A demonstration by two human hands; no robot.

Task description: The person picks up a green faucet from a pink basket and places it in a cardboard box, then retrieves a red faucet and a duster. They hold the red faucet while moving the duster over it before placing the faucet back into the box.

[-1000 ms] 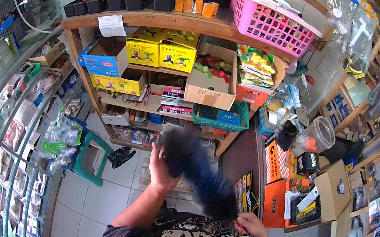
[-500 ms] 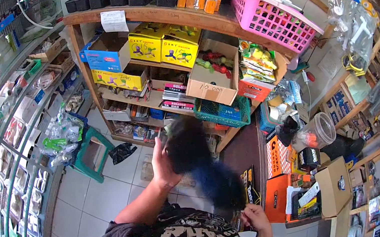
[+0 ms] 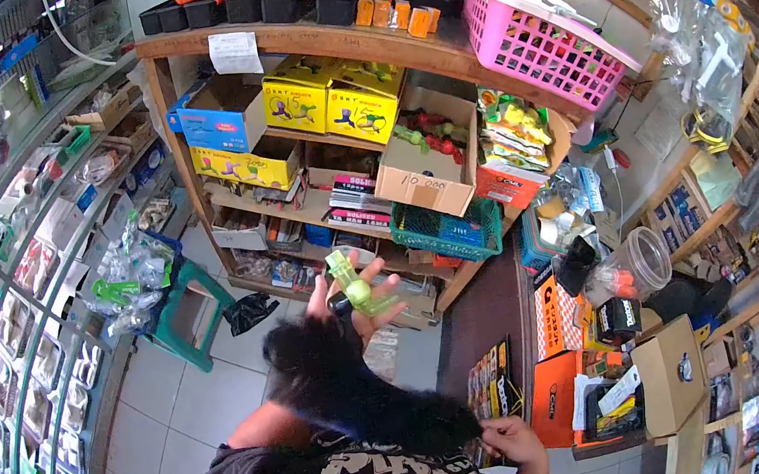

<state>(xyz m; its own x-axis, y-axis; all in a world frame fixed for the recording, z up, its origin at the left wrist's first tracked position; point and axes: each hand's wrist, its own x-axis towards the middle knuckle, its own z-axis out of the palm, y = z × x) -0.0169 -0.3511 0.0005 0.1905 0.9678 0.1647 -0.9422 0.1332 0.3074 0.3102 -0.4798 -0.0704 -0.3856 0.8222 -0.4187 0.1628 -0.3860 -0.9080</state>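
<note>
My left hand (image 3: 377, 310) is raised in front of the shelf, palm up, with a translucent light-green plastic gadget (image 3: 355, 290) with a ball-like middle resting across the palm and fingers. A dark round part beside it is partly covered. A long black fluffy duster (image 3: 364, 382) slants from my left wrist down to the right, covering part of my forearm. At its lower end my right hand (image 3: 515, 440) is closed, fingers pinched by the duster's end; the handle itself is mostly hidden.
A wooden shelf (image 3: 302, 25) holds yellow boxes (image 3: 296, 99), an open cardboard box (image 3: 425, 178) and a teal basket (image 3: 444, 228). A pink basket (image 3: 549, 45) stands on top. To the left are a green stool (image 3: 186, 317) and glass display shelves (image 3: 44, 235); a cluttered counter lies right.
The blurred duster has swung down and left, off my left palm and onto the wrist. The green gadget, hidden before, now shows in my left hand. My right hand stays low at right.
</note>
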